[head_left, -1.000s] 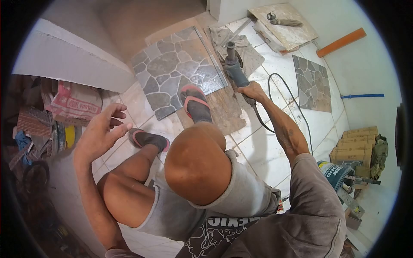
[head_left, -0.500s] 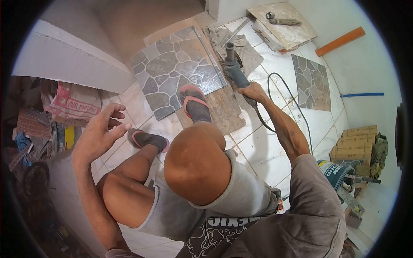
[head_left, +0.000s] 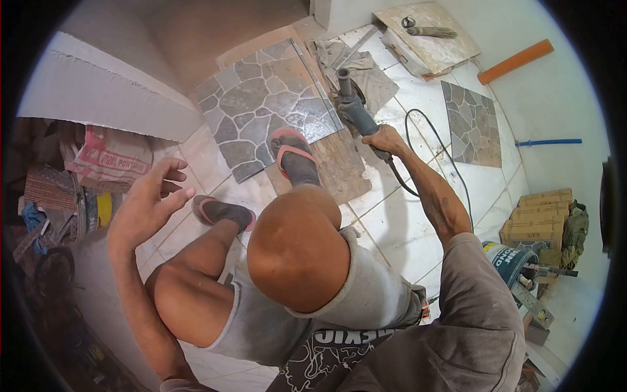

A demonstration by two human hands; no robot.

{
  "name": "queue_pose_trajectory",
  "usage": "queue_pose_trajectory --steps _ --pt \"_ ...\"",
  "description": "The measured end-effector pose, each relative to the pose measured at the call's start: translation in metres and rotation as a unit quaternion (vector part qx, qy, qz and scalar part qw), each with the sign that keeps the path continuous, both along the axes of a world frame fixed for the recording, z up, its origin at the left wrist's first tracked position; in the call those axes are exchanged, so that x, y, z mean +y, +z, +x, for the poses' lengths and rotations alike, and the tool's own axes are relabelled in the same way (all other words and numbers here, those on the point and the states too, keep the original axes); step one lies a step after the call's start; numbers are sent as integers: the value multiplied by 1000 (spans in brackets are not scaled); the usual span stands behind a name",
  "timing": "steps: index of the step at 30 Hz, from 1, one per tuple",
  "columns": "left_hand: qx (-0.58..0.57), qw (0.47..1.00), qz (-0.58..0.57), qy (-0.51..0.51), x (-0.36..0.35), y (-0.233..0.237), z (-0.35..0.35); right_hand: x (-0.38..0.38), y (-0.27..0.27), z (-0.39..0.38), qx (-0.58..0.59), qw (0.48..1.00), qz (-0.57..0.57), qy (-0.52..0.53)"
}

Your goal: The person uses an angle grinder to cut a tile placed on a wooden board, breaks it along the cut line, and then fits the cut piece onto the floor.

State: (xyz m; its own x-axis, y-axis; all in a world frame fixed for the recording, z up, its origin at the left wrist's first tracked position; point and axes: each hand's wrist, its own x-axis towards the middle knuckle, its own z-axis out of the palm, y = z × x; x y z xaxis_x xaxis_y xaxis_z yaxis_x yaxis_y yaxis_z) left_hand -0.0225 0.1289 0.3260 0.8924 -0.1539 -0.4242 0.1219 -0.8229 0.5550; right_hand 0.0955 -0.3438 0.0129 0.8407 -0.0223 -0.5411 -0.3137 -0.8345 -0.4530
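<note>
My right hand is wrapped round the rear of an angle grinder, whose side handle points up and away from me. The grinder's disc is mostly hidden behind its head, close to the right edge of a stone-patterned tile. My left hand hangs in the air with its fingers apart and curled a little, holding nothing. The tile lies partly on a worn wooden board, and my sandalled foot rests at its near edge.
A black cord loops over the white floor tiles. Another stone-patterned tile lies at right, near an orange pipe. A bucket and cardboard boxes stand lower right. A cement bag is at left.
The grinder's head has shifted very slightly left and toward me, still in my right hand. My left hand stays nearly in place.
</note>
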Motion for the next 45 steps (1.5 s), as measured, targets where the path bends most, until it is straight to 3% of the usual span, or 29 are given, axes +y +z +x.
queue_pose_trajectory --steps 31,41,45 --pt "30 999 -17 15 -2 3 1 -6 13 -3 0 999 -1 38" --pt "65 996 -5 66 21 2 -15 -26 11 41 -96 974 -202 42" --pt "87 990 -1 111 35 1 -22 -30 4 79 -115 969 -217 -15"
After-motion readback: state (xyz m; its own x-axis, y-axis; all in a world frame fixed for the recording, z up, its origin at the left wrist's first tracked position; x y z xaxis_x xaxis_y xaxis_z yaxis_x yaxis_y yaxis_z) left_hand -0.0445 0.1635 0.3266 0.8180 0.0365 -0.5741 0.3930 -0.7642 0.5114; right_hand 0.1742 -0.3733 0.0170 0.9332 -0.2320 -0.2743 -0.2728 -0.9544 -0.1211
